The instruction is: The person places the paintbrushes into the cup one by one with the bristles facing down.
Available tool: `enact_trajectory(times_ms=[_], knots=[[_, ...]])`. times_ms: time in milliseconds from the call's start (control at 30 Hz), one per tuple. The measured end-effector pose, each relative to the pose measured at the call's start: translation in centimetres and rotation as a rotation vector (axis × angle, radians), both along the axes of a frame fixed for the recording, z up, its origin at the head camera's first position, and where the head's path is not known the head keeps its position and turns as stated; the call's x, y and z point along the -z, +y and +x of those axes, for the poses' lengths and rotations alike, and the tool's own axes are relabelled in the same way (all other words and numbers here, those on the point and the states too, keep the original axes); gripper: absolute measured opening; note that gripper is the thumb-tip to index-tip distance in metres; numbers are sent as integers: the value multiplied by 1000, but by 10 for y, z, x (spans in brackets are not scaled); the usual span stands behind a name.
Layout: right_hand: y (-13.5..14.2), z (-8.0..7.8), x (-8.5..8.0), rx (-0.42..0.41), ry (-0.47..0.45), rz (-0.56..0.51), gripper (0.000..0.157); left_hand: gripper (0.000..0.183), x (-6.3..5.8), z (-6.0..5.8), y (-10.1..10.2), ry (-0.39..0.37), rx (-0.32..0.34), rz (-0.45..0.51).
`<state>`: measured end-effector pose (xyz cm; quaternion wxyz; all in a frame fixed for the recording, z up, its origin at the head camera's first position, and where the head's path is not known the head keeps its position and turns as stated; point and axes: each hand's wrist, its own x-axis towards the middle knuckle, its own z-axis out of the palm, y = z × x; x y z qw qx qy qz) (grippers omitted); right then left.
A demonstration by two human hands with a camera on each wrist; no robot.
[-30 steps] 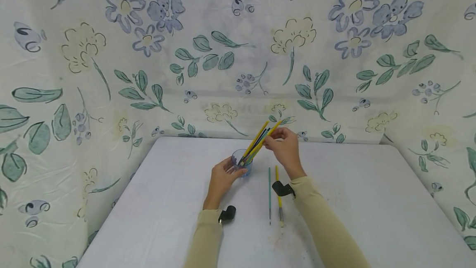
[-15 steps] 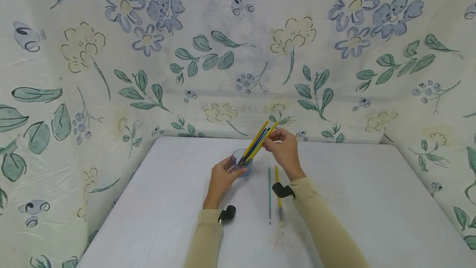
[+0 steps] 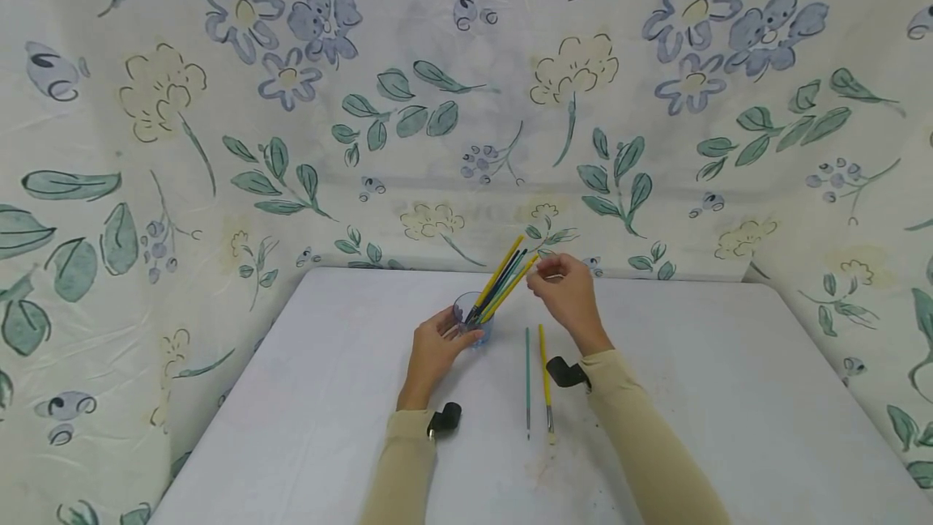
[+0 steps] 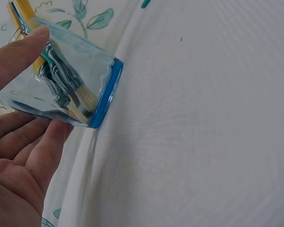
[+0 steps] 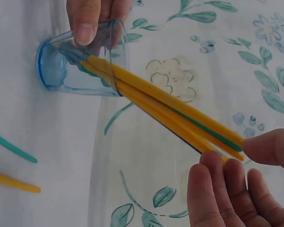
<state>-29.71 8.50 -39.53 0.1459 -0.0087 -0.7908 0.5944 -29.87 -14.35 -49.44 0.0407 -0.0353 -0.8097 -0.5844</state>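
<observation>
My left hand point(image 3: 432, 356) holds a clear plastic cup point(image 5: 51, 73) with a blue base, tilted above the table. Thumb and fingers lie on opposite sides of its wall. Several paintbrushes point(image 3: 503, 275) lean in the cup, bristles down, with yellow, green and dark handles sticking out to the upper right. My right hand point(image 3: 567, 290) is at the handle ends. Its thumb point(image 5: 270, 149) and fingertips lie beside the yellow tips in the right wrist view, apart from each other. Whether they still touch the handles is hard to tell.
On the white table point(image 3: 313, 395) lie a thin green paintbrush point(image 3: 528, 379) and a yellow paintbrush point(image 3: 545, 371), side by side, below my right hand. Floral cloth point(image 3: 437, 144) hangs behind the table. Black cameras sit on both wrists.
The right-hand yellow paintbrush has sunk lower and left in the cup. My right hand has shifted right, away from the handles. The left hand and cup stay nearly still.
</observation>
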Motion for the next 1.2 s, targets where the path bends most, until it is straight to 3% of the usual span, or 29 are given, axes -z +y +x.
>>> enact_trajectory(times_ms=[433, 900, 1200], knots=[[16, 5, 22, 56, -119, 95, 28, 80, 1, -1, -1, 2, 5, 8], [25, 12, 59, 67, -397, 147, 26, 78, 0, 1, 1, 10, -14, -27], [27, 17, 74, 58, -469, 194, 25, 79, 0, 0, 1, 4, -4, 2]])
